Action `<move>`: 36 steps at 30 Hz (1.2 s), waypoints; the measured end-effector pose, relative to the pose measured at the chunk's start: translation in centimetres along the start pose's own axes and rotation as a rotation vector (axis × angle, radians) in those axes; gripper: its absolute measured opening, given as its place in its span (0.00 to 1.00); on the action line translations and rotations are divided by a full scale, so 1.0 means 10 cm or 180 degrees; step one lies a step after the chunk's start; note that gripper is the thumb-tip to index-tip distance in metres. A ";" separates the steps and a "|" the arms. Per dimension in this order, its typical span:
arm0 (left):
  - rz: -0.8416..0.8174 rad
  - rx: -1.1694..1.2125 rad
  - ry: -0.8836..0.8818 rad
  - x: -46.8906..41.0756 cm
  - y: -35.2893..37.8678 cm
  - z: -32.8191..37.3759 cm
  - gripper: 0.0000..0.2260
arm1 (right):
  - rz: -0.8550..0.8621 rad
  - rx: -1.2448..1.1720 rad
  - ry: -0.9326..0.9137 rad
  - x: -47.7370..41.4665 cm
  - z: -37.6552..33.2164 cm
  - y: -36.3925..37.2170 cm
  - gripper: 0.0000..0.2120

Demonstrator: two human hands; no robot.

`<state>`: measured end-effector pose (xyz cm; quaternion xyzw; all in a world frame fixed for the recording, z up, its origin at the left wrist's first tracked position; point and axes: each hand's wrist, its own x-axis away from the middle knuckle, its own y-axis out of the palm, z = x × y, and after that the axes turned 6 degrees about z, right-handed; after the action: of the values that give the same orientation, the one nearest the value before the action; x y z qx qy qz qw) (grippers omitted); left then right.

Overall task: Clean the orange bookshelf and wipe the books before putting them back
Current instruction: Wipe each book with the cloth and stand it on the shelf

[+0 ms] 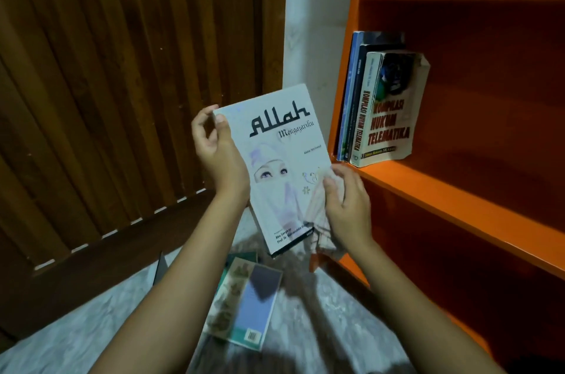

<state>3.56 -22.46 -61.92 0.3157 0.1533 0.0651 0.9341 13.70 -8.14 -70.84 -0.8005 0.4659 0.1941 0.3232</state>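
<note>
- White book point(275, 165) held up in the air, front cover to the camera, left of the orange bookshelf point(458, 190) and tilted slightly.
- Cover title reads "Allah", with "Mengajarku" in script beneath. Near the bottom edge is "Abu Sangkan" and a line starting "Prof. Dr."; the rest is too small to read.
- Left hand point(218, 159) grips the book's left edge near the top corner, thumb on the cover, fingers curled behind.
- Right hand point(350, 205) has its fingers bunched round a pale cloth point(319, 220), pressed to the cover's lower right.
- On the middle shelf, a few books stand at the left end. The outermost, a cream book point(391, 116), reads "KOMPILASI HUKUM TELEMATIKA" on cover and spine, and blue-spined books point(351, 92) stand behind it.
- Floor book point(244, 303) lies back cover up below the hands, with a barcode at its lower corner and a green-edged book underneath.
- Pale floor point(91, 312); slatted wooden door point(122, 68) to the left.
</note>
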 end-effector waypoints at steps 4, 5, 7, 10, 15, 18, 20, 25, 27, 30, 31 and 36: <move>-0.0269 0.0147 -0.0080 0.25 0.29 -0.08 0.04 | -0.0249 -0.0298 0.0576 -0.56 -0.15 -0.25 0.14; -0.0339 0.0191 -0.0083 0.31 0.39 -0.09 0.04 | -0.0284 -0.0407 0.0777 -0.69 -0.12 -0.35 0.16; -0.0514 0.0275 -0.0065 0.42 0.63 -0.13 0.04 | -0.0254 -0.0581 0.1018 -0.90 -0.03 -0.57 0.23; -0.0847 0.0281 0.0091 0.55 1.01 -0.22 0.06 | 0.0019 -0.0883 0.1032 -1.16 0.16 -0.82 0.19; -0.1317 -0.0287 0.0659 0.70 1.50 -0.52 0.13 | 0.0398 -0.1292 0.1113 -1.41 0.48 -1.01 0.11; -0.1725 -0.0594 0.0907 0.67 1.74 -0.78 0.17 | 0.0496 -0.1490 0.1451 -1.60 0.69 -1.00 0.16; -0.1862 -0.0739 0.1097 0.62 1.91 -0.88 0.18 | 0.0498 -0.1538 0.1725 -1.73 0.80 -0.95 0.13; -0.2038 -0.1227 0.1710 0.54 2.20 -1.12 0.24 | 0.0822 -0.1982 0.1189 -2.08 0.97 -0.81 0.27; -0.2080 -0.1395 0.1905 0.49 2.26 -1.21 0.26 | 0.0907 -0.1985 0.1190 -2.18 1.12 -0.78 0.18; -0.2014 -0.1638 0.2163 0.40 2.30 -1.31 0.27 | 0.0660 -0.1971 0.1052 -2.26 1.25 -0.72 0.14; -0.1985 -0.1679 0.2220 0.38 2.31 -1.34 0.28 | 0.0599 -0.1983 0.1020 -2.27 1.26 -0.70 0.12; -0.1881 -0.1769 0.2327 0.35 2.35 -1.39 0.29 | 0.0532 -0.2065 0.1047 -2.28 1.25 -0.64 0.14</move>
<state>1.76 4.87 -58.94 -0.0427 0.5273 -0.0565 0.8467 7.99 17.03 -63.65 -0.8410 0.4896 0.2262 -0.0435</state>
